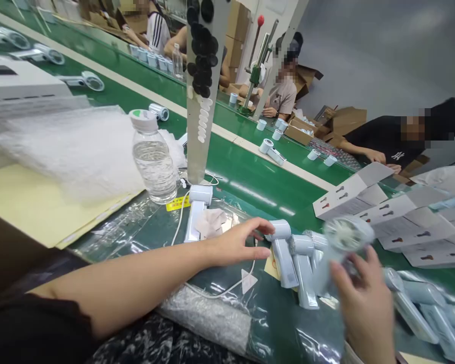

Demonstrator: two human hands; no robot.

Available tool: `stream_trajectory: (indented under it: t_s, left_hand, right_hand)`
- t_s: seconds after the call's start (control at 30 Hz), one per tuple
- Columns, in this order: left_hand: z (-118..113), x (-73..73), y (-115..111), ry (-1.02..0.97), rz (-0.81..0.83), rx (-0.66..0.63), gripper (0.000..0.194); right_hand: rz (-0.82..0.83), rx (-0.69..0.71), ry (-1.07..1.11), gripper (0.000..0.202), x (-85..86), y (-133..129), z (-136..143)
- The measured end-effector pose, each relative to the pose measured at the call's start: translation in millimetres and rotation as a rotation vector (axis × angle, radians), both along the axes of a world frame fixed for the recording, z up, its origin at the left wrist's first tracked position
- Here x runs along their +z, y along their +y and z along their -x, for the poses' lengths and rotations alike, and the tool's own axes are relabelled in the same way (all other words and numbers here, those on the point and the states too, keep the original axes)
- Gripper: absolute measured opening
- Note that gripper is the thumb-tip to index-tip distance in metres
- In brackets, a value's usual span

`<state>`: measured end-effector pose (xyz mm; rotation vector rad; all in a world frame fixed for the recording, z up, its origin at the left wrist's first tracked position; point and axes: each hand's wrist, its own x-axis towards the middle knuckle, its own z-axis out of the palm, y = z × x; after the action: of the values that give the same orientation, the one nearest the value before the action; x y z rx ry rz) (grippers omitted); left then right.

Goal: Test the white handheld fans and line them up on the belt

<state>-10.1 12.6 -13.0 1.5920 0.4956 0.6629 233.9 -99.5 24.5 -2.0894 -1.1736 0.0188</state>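
My right hand [369, 298] grips a light blue handheld fan [345, 235], blurred, with its round grille upward. My left hand [237, 242] reaches across with thumb and fingers apart, holding nothing. Its fingertips come close to the head of another pale blue fan [286, 263]; whether they touch is hard to tell. Beside that one lies a second fan [305, 273], with more partly hidden behind the held fan. Left of my left hand, a single fan [194, 222] rests near a crumpled tissue [211, 222] and a white cable [227, 293].
A water bottle [155, 162] stands by a metal post [200, 126]. White open boxes [364, 194] and several fans [417, 308] are at right. Bubble wrap [208, 313] lies in front. Across the green conveyor belt [242, 162], other people sit near a hand press [255, 76].
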Motion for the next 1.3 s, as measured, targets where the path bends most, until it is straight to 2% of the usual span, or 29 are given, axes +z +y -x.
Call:
stream_trajectory:
  t_s: [0.07, 0.1, 0.17, 0.23, 0.3, 0.43, 0.5, 0.6, 0.7, 0.77, 0.83, 0.93, 1.03, 1.1, 1.17, 1.3]
  left_hand:
    - [1.7, -1.7, -0.5, -0.137, 0.059, -0.128, 0.083]
    - [2.5, -2.0, 0.0, -0.185, 0.084, -0.140, 0.095]
    - [3.1, -1.6, 3.2, -0.242, 0.135, -0.047, 0.103]
    - [1.9, -0.9, 8.7, -0.295, 0.218, 0.102, 0.091]
    - [-0.4, -0.8, 14.5, -0.382, 0.358, 0.151, 0.072]
    - [-2.2, -2.6, 20.6, -0.536, 0.644, 0.031, 0.052]
    - [-0.5, -3.6, 21.5, -0.557, 0.719, 0.042, 0.047]
    - [3.3, -4.3, 23.8, -0.585, 0.782, 0.113, 0.044]
    - [6.5, -3.5, 29.4, -0.626, 0.830, 0.174, 0.046]
    - [8.2, -1.6, 33.9, -0.664, 0.842, 0.212, 0.043]
    - [10.0, 1.4, 37.6, -0.702, 0.832, 0.239, 0.039]
    - [12.9, 6.0, 40.4, -0.717, 0.808, 0.237, 0.040]
    - [15.1, 8.6, 40.6, -0.693, 0.764, 0.215, 0.055]
    - [15.5, 8.9, 40.4, -0.676, 0.724, 0.221, 0.063]
    - [14.9, 9.0, 40.3, -0.659, 0.684, 0.239, 0.067]
    - [12.5, 11.3, 40.3, -0.662, 0.627, 0.270, 0.071]
  right_hand:
    - [-0.022, 0.280, -0.006, 0.048, 3.7, 23.8, 49.9]
    - [-0.030, 0.375, -0.016, 0.047, 3.1, 36.3, 72.8]
    - [-0.052, 0.437, -0.022, 0.049, -1.1, 57.1, 108.1]
    - [-0.031, 0.468, -0.008, 0.051, -6.0, 66.5, 126.3]
    - [0.004, 0.516, 0.035, 0.054, -8.2, 64.5, 127.8]
    - [0.019, 0.654, 0.288, 0.043, -9.8, 52.4, 101.2]
    - [-0.069, 0.602, 0.332, 0.030, -16.2, 53.6, 88.2]
    - [-0.114, 0.516, 0.040, 0.019, -33.1, 63.4, 82.6]
    - [0.047, 0.572, -0.290, 0.008, -46.3, 69.9, 90.5]
    - [0.123, 0.594, -0.369, 0.013, -48.0, 67.8, 98.5]
    - [0.117, 0.610, -0.341, 0.015, -44.4, 61.2, 106.4]
    - [0.046, 0.649, -0.093, 0.010, -34.9, 49.6, 115.2]
    - [0.147, 0.652, 0.389, 0.001, -27.8, 44.4, 117.8]
    - [0.266, 0.664, 0.725, 0.011, -25.5, 45.2, 116.5]
    - [0.342, 0.722, 0.966, 0.022, -24.7, 47.2, 115.4]
    - [0.327, 0.795, 1.172, 0.037, -26.3, 47.9, 121.3]
